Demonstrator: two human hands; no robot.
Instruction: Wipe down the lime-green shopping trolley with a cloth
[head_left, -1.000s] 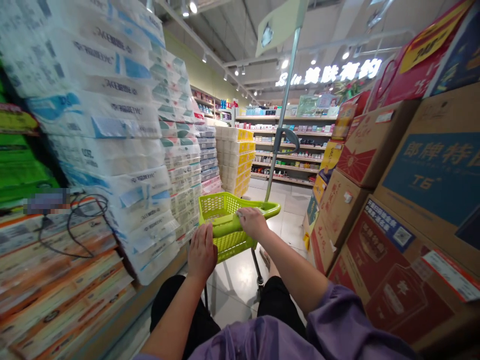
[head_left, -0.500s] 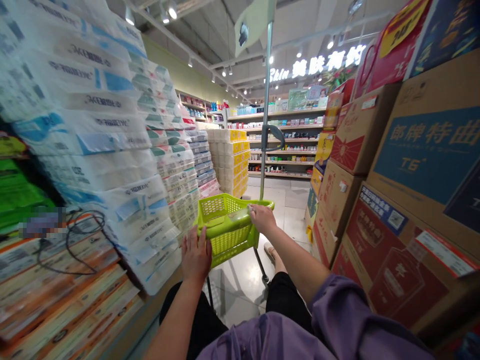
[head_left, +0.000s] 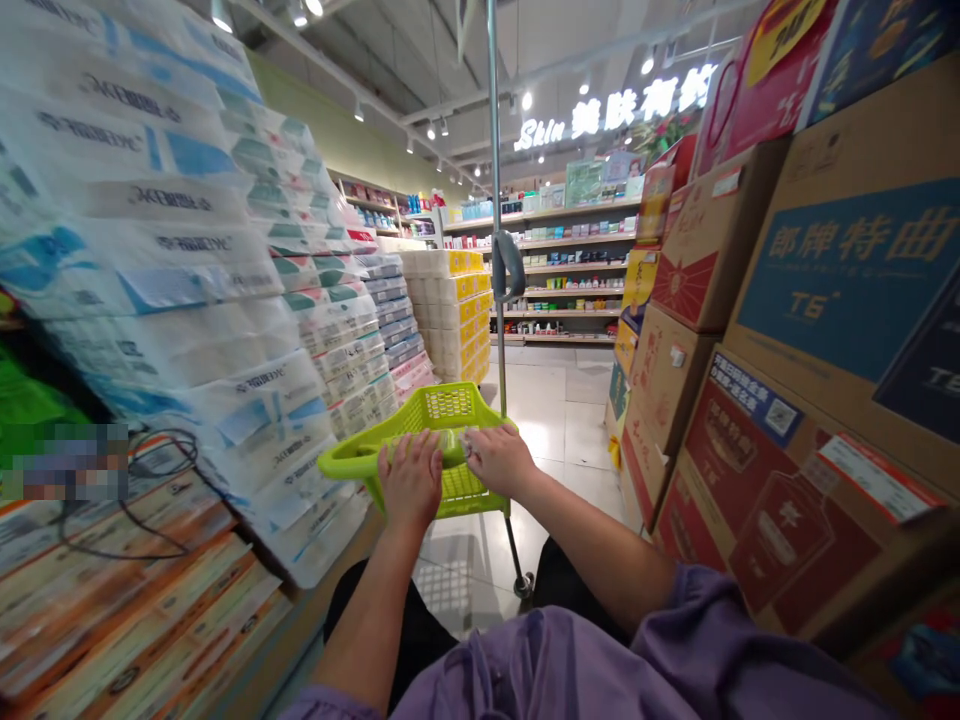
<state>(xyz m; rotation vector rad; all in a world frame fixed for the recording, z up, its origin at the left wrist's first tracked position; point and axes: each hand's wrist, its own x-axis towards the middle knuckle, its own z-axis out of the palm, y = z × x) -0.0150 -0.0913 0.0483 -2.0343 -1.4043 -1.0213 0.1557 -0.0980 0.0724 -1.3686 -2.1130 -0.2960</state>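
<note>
A lime-green shopping basket cart [head_left: 439, 408] stands in the aisle ahead of me, with a tall metal pole [head_left: 495, 200] rising from its far right side. My left hand [head_left: 409, 482] lies on the basket's near rim with its fingers curled over the edge. My right hand [head_left: 499, 460] grips the same rim just to the right, fingers closed on it. Both forearms reach forward from purple sleeves.
Stacked packs of tissue paper [head_left: 195, 280] wall the left side, with flat boxes [head_left: 112, 600] below. Cardboard cartons [head_left: 795, 330] are piled on the right. Shelves of goods [head_left: 570, 270] stand at the aisle's far end, over a pale tiled floor [head_left: 555, 430].
The basket has swung left and tipped, its near rim now pointing left. My left hand moved up from beside the basket onto its rim. The pole went from leaning to upright.
</note>
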